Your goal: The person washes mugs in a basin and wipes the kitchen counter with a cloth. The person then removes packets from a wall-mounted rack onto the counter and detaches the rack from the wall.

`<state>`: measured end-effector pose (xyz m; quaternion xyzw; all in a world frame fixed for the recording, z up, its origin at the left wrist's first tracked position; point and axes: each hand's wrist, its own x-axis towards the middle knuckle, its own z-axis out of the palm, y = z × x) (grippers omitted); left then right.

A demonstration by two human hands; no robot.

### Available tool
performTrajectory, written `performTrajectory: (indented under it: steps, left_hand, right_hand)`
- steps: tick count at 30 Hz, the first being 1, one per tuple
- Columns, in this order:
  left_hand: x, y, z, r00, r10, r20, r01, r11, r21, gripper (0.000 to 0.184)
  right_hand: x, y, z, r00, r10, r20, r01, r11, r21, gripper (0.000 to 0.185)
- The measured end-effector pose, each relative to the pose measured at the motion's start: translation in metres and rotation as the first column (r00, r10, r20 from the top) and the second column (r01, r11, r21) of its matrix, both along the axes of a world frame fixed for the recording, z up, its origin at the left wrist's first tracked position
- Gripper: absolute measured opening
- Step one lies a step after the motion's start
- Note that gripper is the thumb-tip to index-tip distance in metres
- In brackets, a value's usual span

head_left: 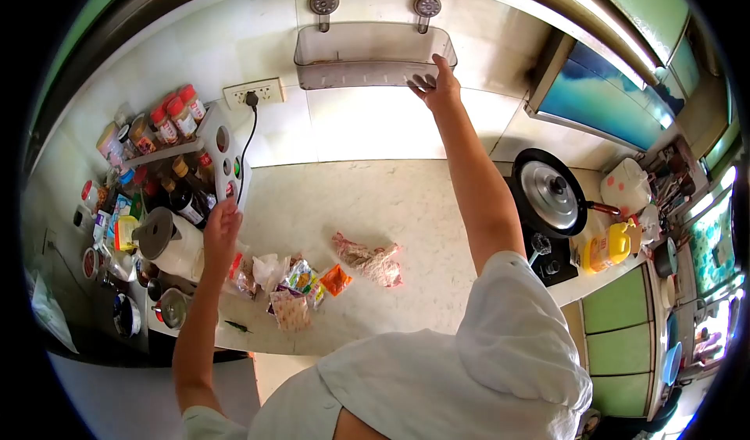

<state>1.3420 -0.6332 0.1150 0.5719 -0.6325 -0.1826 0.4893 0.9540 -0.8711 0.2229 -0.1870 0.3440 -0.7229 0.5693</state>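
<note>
A clear grey plastic storage basket (344,73) hangs on the tiled wall from two round suction hooks. At its lower right corner is my right hand (440,87), thumb up against the end and fingers bent at the bottom edge. My left hand (223,229) is raised beside the kettle (173,241), in front of the spice rack (221,139); its fingers are loosely extended and I see nothing in them. On the counter (312,198) below lie small food packets (300,274), an orange packet (336,280) and a crumpled clear plastic bag (371,260).
Seasoning jars (176,116) and dark bottles (183,194) crowd the left corner. A black cord runs from the wall socket (254,92). At right, a lidded pan (551,194) sits on the stove, near a yellow oil jug (608,246). A green chili (237,326) lies near the counter's front edge.
</note>
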Motion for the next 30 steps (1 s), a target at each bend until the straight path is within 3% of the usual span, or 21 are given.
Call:
performTrajectory:
  steps: [2, 5, 7, 8, 10, 15, 19, 20, 21, 22, 23, 25, 26, 30]
  left_hand:
    - [-0.003, -0.036, 0.009, 0.997, -0.053, -0.050, 0.053, 0.999, -0.014, 0.032]
    - [0.004, -0.092, 0.013, 0.987, -0.126, -0.097, 0.131, 0.991, 0.039, 0.035]
    - [-0.024, -0.105, 0.050, 0.964, -0.041, -0.263, 0.107, 0.964, 0.243, 0.044]
    - [-0.031, -0.117, 0.061, 0.965, -0.042, -0.260, 0.107, 0.965, 0.240, 0.044]
    - [-0.046, -0.140, 0.081, 0.910, 0.020, -0.414, 0.129, 0.935, 0.330, 0.055]
    - [-0.077, -0.180, 0.125, 0.947, -0.020, -0.319, 0.098, 0.968, 0.232, 0.064]
    - [-0.092, -0.215, 0.152, 0.983, 0.004, -0.186, 0.023, 0.990, 0.138, 0.067]
    - [-0.094, -0.227, 0.152, 0.979, 0.021, -0.204, 0.004, 0.993, 0.122, 0.068]
    - [-0.095, -0.242, 0.151, 0.979, 0.022, -0.205, 0.003, 0.993, 0.118, 0.068]
    - [-0.095, -0.258, 0.149, 0.996, 0.039, -0.074, -0.038, 0.999, 0.013, 0.067]
    - [-0.094, -0.273, 0.149, 0.996, 0.074, 0.056, -0.068, 0.993, -0.095, 0.066]
    - [-0.100, -0.292, 0.154, 0.987, 0.113, 0.117, -0.091, 0.980, -0.177, 0.067]
    - [-0.103, -0.299, 0.158, 0.973, 0.144, 0.178, -0.097, 0.963, -0.253, 0.067]
    - [-0.125, -0.305, 0.174, 0.930, 0.288, 0.230, -0.221, 0.935, -0.278, 0.064]
  right_hand:
    - [-0.003, 0.003, 0.003, 0.999, 0.023, 0.022, -0.024, 0.999, 0.031, 0.043]
    - [-0.004, 0.009, 0.013, 0.998, 0.053, 0.020, -0.055, 0.997, 0.062, 0.041]
    - [-0.005, 0.010, 0.016, 0.997, 0.066, 0.036, -0.068, 0.995, 0.068, 0.040]
    - [-0.006, 0.010, 0.017, 0.996, 0.076, 0.046, -0.079, 0.994, 0.076, 0.039]
    - [-0.007, 0.010, 0.017, 0.995, 0.088, 0.049, -0.092, 0.993, 0.072, 0.040]
    - [-0.012, 0.001, 0.006, 0.995, 0.097, 0.008, -0.097, 0.993, 0.065, 0.045]
    - [-0.030, -0.017, 0.000, 0.974, 0.180, -0.139, -0.171, 0.983, 0.074, 0.053]
    - [-0.036, -0.028, -0.001, 0.810, -0.088, -0.580, 0.090, 0.996, -0.026, 0.056]
    - [-0.042, -0.036, -0.002, 0.409, -0.329, -0.851, 0.270, 0.935, -0.231, 0.060]
    - [-0.046, -0.029, 0.009, -0.093, -0.557, -0.825, 0.326, 0.766, -0.554, 0.065]
    - [-0.049, -0.024, 0.024, -0.268, -0.670, -0.692, 0.218, 0.658, -0.721, 0.063]
    - [-0.049, -0.030, 0.049, -0.355, -0.618, -0.701, 0.098, 0.721, -0.686, 0.058]
    - [-0.045, -0.036, 0.060, -0.345, -0.596, -0.726, 0.093, 0.747, -0.658, 0.057]
    - [-0.028, -0.054, 0.085, -0.331, -0.471, -0.817, 0.148, 0.830, -0.538, 0.058]
